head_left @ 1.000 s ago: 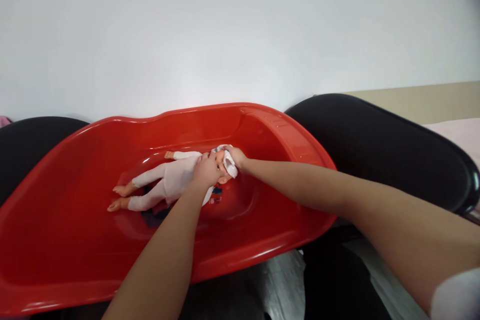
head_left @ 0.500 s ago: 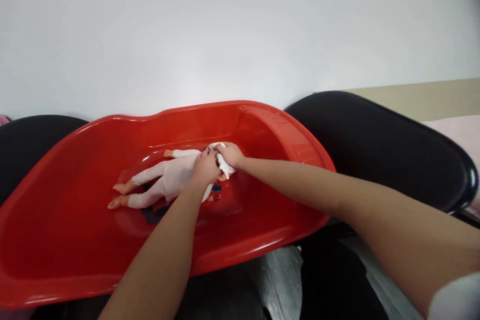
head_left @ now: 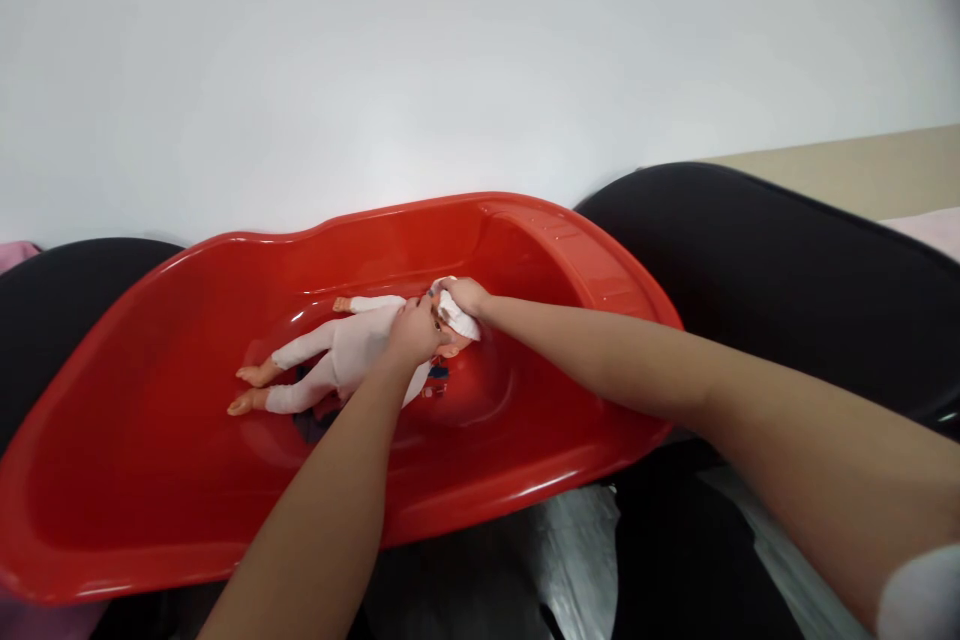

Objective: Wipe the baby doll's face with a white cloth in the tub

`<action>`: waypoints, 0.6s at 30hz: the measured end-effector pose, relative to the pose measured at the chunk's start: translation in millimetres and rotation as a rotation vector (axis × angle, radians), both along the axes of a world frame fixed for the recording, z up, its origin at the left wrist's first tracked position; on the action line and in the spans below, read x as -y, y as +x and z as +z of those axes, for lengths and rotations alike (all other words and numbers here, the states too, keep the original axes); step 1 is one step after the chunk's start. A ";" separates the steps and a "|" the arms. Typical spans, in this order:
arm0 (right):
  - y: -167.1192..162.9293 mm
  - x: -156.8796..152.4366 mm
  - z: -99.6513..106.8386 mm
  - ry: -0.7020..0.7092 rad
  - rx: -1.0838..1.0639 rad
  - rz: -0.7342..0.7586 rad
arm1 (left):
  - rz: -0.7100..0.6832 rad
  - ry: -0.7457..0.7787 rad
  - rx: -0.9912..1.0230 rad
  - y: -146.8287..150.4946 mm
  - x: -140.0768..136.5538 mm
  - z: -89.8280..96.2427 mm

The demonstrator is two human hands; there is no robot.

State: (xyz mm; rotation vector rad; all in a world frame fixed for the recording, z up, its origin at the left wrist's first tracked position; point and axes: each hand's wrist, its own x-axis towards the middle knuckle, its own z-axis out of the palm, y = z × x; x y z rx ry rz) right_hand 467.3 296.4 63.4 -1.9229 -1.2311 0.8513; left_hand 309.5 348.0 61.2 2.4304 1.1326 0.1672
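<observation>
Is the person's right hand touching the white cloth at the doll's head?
Touching: the head view shows the right hand with its fingers directly on the white cloth.

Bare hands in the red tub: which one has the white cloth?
The right hand holds the white cloth at the head of the doll; the left hand instead rests near the doll's neck.

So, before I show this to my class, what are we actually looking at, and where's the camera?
There's no machine, just a person working bare-handed. One camera, worn on the person's head, looks forward and down. A white-clad doll lies face up in a red tub. The left hand is on the doll near its face; the right hand holds a white cloth against its head. Black rounded forms flank the tub, with a pale wall behind.
</observation>
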 end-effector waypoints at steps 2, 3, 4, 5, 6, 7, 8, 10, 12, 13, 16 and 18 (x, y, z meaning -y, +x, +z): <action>-8.2 -22.3 2.4 -0.019 0.032 0.046 | 0.002 0.015 0.014 0.4 0.9 -0.7; -10.6 -31.8 2.1 -0.009 0.071 0.073 | 0.002 0.021 0.023 0.7 1.1 -1.2; -11.5 -39.1 0.9 -0.001 0.115 0.105 | 0.004 0.025 0.025 1.0 1.2 -1.8; -11.0 -44.2 -0.6 0.002 0.153 0.132 | 0.005 0.025 0.023 1.3 1.2 -2.3; -9.4 -47.1 -2.4 0.000 0.175 0.147 | 0.005 0.022 0.019 1.7 1.0 -2.6; -7.1 -48.5 -4.2 -0.013 0.165 0.142 | 0.004 0.019 0.016 2.0 0.9 -2.7; -4.5 -48.6 -5.8 -0.038 0.120 0.117 | 0.003 0.017 0.014 2.4 0.7 -2.6; 0.6 -47.7 -8.9 -0.091 0.008 0.064 | -0.007 0.018 0.014 3.0 0.6 -1.5; 4.3 -47.3 -12.6 -0.131 -0.093 0.039 | -0.021 0.016 0.016 3.5 0.7 0.7; 5.6 -47.7 -14.6 -0.149 -0.134 0.035 | -0.026 0.010 0.014 3.6 0.7 2.0; 7.2 -50.2 -19.1 -0.194 -0.211 0.026 | -0.022 -0.010 0.007 3.4 0.3 4.7; 6.7 -50.7 -18.1 -0.199 -0.205 0.024 | -0.014 -0.014 0.002 2.6 -1.2 3.8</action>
